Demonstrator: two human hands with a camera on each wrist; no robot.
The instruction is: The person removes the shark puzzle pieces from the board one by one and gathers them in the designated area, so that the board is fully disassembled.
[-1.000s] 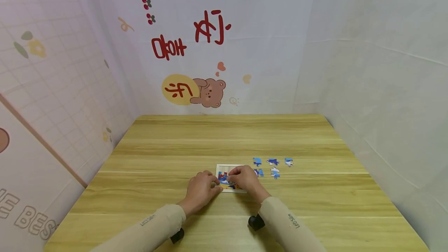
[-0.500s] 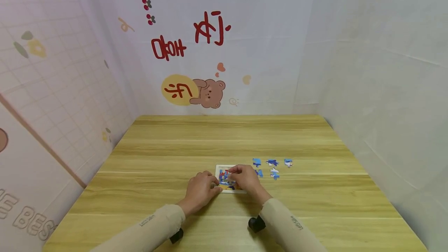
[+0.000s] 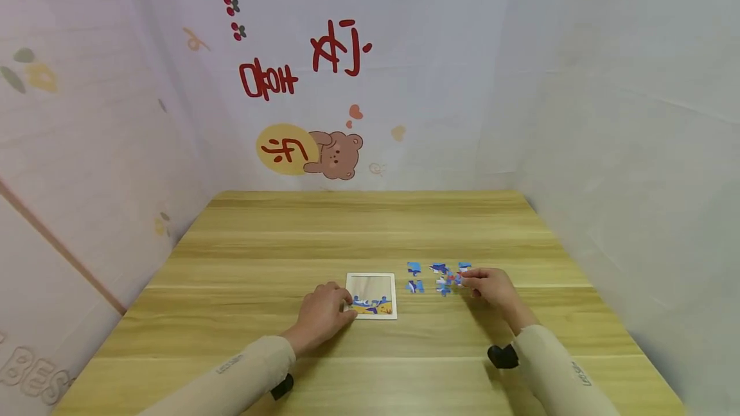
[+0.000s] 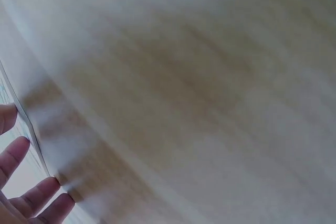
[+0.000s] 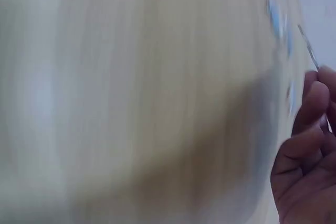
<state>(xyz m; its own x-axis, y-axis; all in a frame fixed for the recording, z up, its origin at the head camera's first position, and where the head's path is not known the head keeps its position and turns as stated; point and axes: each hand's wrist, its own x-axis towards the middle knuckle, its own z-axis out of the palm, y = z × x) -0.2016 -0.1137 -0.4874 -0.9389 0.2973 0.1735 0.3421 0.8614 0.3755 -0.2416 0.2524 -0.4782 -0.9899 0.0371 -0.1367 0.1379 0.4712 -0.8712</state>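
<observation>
A white-rimmed puzzle tray [image 3: 396, 297] lies on the table, its lower part filled with blue, white and yellow pieces and its upper part bare. My left hand [image 3: 322, 311] touches the tray's left edge; in the left wrist view its fingers [image 4: 39, 195] lie spread along that edge. Off to the right, my right hand [image 3: 491, 289] pinches a red and blue puzzle piece [image 3: 453, 278], held just over the loose pieces. That piece appears edge-on in the right wrist view, a thin sliver [image 5: 308, 45] beyond the fingertips.
Several loose blue and white puzzle pieces [image 3: 414, 286] lie in two rows to the right of the tray. The wooden table [image 3: 324, 230] is bordered by a printed cloth [image 3: 439, 82] at the back and on both sides.
My right hand has lifted a red and blue piece out of the tray and carried it right, toward the loose pieces. My left hand stays at the tray's edge; the head view has shifted slightly.
</observation>
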